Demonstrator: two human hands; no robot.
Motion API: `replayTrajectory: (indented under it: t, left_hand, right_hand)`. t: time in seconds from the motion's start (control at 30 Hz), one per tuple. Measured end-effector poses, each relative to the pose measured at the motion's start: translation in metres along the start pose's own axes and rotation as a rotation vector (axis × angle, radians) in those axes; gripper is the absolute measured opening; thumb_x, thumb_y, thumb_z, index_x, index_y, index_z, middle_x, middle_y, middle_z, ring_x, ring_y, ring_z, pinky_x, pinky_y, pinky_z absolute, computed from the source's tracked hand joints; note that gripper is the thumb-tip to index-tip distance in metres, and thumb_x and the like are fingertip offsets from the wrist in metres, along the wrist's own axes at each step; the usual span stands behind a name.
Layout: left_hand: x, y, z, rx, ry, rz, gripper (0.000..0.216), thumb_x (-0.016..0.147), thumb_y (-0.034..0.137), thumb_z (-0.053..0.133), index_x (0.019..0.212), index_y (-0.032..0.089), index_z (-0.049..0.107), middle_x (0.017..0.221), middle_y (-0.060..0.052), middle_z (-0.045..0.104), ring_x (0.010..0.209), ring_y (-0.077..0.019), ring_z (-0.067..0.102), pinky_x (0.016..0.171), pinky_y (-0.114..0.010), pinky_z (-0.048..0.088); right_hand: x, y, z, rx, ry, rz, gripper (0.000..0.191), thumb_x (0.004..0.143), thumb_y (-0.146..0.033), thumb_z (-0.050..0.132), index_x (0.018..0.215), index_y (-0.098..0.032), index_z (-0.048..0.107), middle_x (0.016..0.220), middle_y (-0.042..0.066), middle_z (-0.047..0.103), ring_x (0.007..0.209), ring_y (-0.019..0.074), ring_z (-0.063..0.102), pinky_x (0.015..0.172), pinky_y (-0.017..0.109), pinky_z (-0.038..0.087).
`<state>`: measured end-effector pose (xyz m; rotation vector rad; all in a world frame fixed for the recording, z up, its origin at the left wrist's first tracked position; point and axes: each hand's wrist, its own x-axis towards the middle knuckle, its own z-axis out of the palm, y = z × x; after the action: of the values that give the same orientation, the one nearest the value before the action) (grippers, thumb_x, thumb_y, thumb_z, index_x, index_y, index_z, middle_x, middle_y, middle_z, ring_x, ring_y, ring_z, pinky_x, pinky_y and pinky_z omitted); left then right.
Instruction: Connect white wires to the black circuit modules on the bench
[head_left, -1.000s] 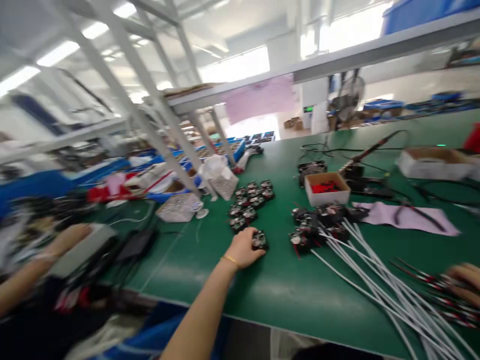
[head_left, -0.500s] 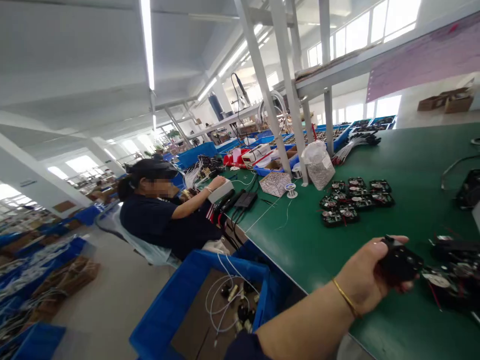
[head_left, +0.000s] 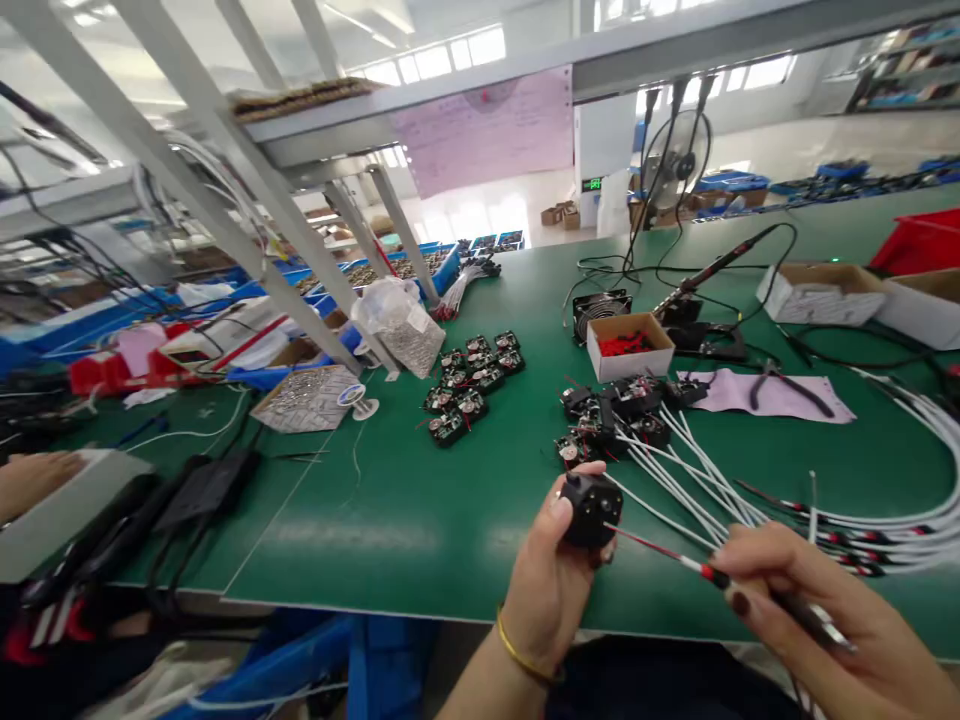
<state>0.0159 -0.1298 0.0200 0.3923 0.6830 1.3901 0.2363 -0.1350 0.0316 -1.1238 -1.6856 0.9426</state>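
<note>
Box [head_left: 634, 367] beyond the hands [head_left: 551, 575] and black housing [head_left: 590, 512] holds small red pieces [head_left: 626, 343].

Green-topped workbench [head_left: 390, 535], pale metal shelf frame [head_left: 675, 58] above it, bright windows [head_left: 439, 62] beyond, shiny light floor [head_left: 491, 215]

- Black housing [head_left: 591, 512]: looks like moulded plastic, smooth, low sheen.
- Red lead [head_left: 652, 545]: smooth plastic insulation.
- Dark barrel [head_left: 806, 617]: bright metal at the end.
- Bench [head_left: 420, 550]: green, smooth, semi-gloss, reflects the lights.
- White cables [head_left: 712, 490]: smooth plastic jackets.
- Pliers [head_left: 814, 399]: dark handles, material unclear.
- Pink sheet [head_left: 727, 391]: matt, paper or cloth, can't tell.
- Small box [head_left: 630, 363]: matt cardboard.
- Bag [head_left: 390, 305]: clear plastic, wrinkled, glossy.
- Bracelet [head_left: 517, 655]: polished gold-coloured metal.
- Posts [head_left: 240, 200]: smooth, look like painted metal.
</note>
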Motion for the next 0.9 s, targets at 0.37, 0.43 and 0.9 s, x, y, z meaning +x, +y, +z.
replayTrajectory:
  t: [0.37,0.43,0.9]
  left_hand:
    - [-0.009,-0.004,0.001,0.213,-0.065,0.051,0.051,0.09,0.054,0.077,0.129,0.022,0.077,0.11,-0.007,0.068,0.085,-0.0158,0.054,0.076,-0.024,0.047]
    - [-0.009,-0.004,-0.002,0.319,-0.056,0.087,0.053,0.092,0.055,0.075,0.135,0.024,0.073,0.114,-0.006,0.067,0.088,-0.0169,0.053,0.08,-0.026,0.047]
    - [-0.015,-0.012,-0.004,0.676,-0.131,0.07,0.08,0.094,0.066,0.072,0.159,0.03,0.043,0.119,-0.005,0.062,0.099,-0.0215,0.06,0.095,-0.034,0.05]
  right_hand:
    - [0.007,0.001,-0.001,-0.028,-0.092,-0.013,0.02,0.112,-0.046,0.059,0.111,-0.029,0.07,0.078,-0.002,0.062,0.067,0.0169,0.061,0.062,0.021,0.054]
    - [0.009,0.003,-0.001,-0.046,-0.107,-0.001,0.017,0.113,-0.042,0.057,0.112,-0.028,0.068,0.077,-0.003,0.061,0.065,0.0164,0.06,0.06,0.021,0.052]
    - [0.018,-0.011,0.011,-0.103,-0.161,-0.151,0.013,0.111,-0.024,0.051,0.104,-0.025,0.062,0.081,-0.004,0.063,0.068,0.0147,0.063,0.062,0.025,0.05]
